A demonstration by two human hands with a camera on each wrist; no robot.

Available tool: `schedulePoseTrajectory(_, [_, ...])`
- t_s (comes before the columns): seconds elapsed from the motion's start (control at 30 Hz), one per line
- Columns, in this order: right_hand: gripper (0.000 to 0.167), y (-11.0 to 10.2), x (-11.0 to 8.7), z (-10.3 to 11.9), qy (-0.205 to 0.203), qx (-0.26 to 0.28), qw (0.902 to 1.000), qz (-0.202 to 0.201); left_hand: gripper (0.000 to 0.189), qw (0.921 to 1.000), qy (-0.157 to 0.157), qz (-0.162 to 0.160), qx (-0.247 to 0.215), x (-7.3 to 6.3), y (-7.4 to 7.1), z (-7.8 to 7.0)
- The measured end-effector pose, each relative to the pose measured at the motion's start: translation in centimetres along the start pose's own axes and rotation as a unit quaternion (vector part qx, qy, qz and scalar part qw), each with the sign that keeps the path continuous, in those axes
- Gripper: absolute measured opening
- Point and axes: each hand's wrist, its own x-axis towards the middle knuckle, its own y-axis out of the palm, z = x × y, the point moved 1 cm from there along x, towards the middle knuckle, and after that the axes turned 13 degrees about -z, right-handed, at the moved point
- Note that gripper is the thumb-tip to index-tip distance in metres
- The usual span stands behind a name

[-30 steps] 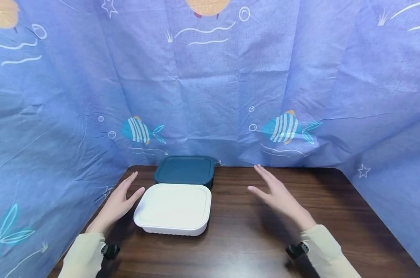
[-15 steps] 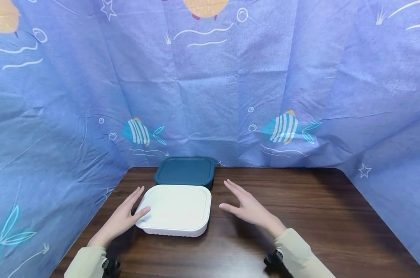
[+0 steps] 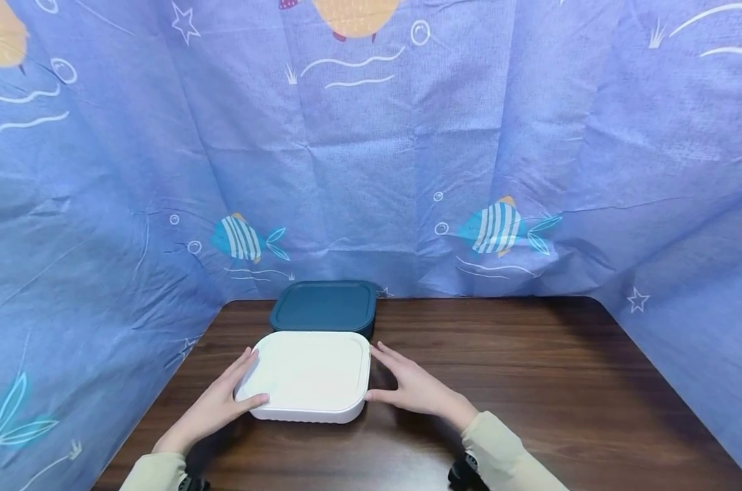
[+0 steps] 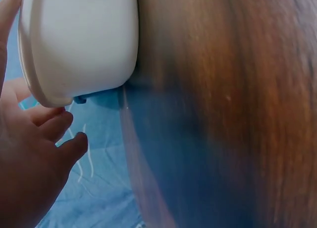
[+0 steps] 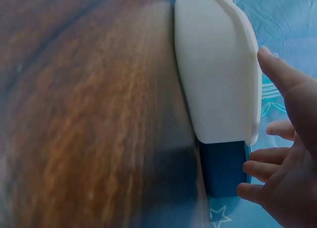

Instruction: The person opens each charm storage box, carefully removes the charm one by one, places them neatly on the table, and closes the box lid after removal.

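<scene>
A white lidded food container (image 3: 309, 374) rests on the brown wooden table, left of its middle. My left hand (image 3: 214, 402) is at its left side, thumb lying over the near-left corner of the lid and fingers along the left edge. In the left wrist view, those fingers (image 4: 54, 126) are loosely bent beside the lid's rim. On the opposite side, my right hand (image 3: 417, 387) has its thumb and fingertips right at the right edge. The right wrist view shows the right thumb (image 5: 282, 72) at the lid rim, with the other fingers spread.
Directly behind the white container sits a dark blue lidded container (image 3: 324, 305), its front partly hidden. The wooden table (image 3: 518, 361) extends to the right. A blue curtain (image 3: 359, 157) printed with fish hangs at the back and along both sides.
My right hand has moved left, from well apart to the container's right edge. My left hand has shifted slightly toward me, its thumb now over the lid corner. Both containers stay in place.
</scene>
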Motion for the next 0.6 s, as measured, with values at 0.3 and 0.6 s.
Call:
schedulePoseTrajectory(0.3, [0.095,0.64,0.51,0.20,-0.001,-0.003,0.9997,0.025,0.106,0.9981,-0.022,0.052,-0.024,-0.36,0.18,0.43])
schedulePoseTrajectory(0.6, [0.103,0.87,0.40,0.24,0.005,0.002,0.9992,0.040,0.108,0.9982,-0.017,0.045,-0.035,-0.64,0.76,0.59])
